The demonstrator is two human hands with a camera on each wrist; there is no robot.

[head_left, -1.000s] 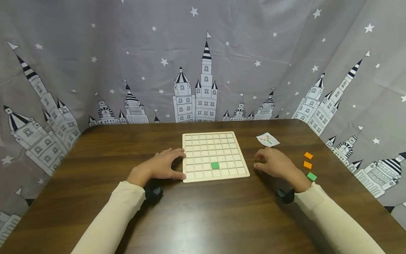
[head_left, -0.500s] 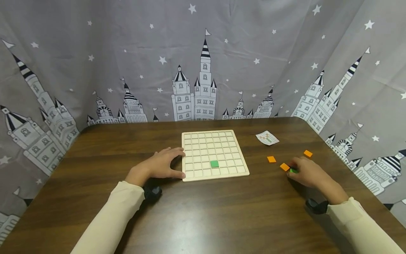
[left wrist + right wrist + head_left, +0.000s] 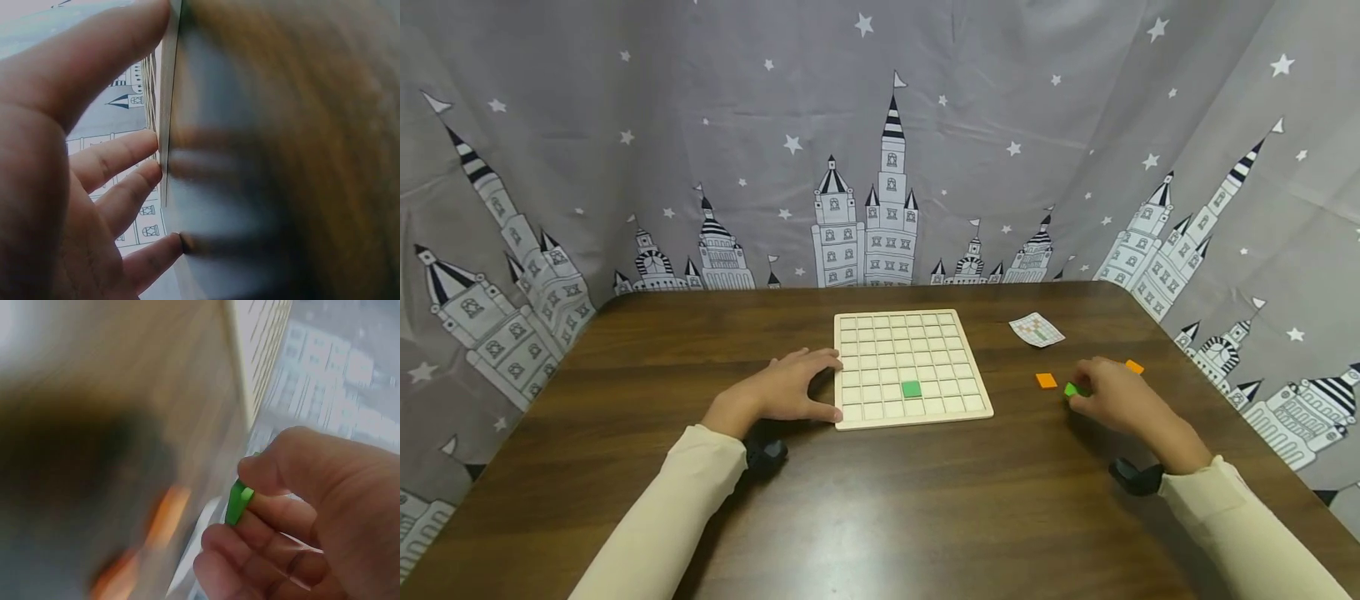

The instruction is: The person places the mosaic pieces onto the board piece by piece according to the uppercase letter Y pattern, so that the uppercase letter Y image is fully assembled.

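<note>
A pale wooden grid board [image 3: 895, 348] lies on the table, with one green square tile [image 3: 912, 389] in a cell of its second row from the front. My left hand [image 3: 785, 387] rests beside the board, fingers spread and fairly straight, fingertips and thumb touching its left edge; the left wrist view shows this edge [image 3: 165, 119] too. To the right of the board, my right hand [image 3: 1116, 397] pinches a green tile [image 3: 239, 501] between thumb and fingers, just above the table. An orange tile [image 3: 1046, 381] lies left of that hand, another orange tile [image 3: 1134, 367] behind it.
A small printed card [image 3: 1037, 329] with a coloured grid pattern lies behind the right hand. The brown wooden table [image 3: 880, 500] ends at a grey curtain [image 3: 715, 125] printed with castles and stars. In the right wrist view, two orange tiles [image 3: 167, 515] are blurred.
My right hand moved right from beside the board to the tiles, uncovering orange ones, then took hold of a green tile and came slightly back. My left hand stays at the board's edge.
</note>
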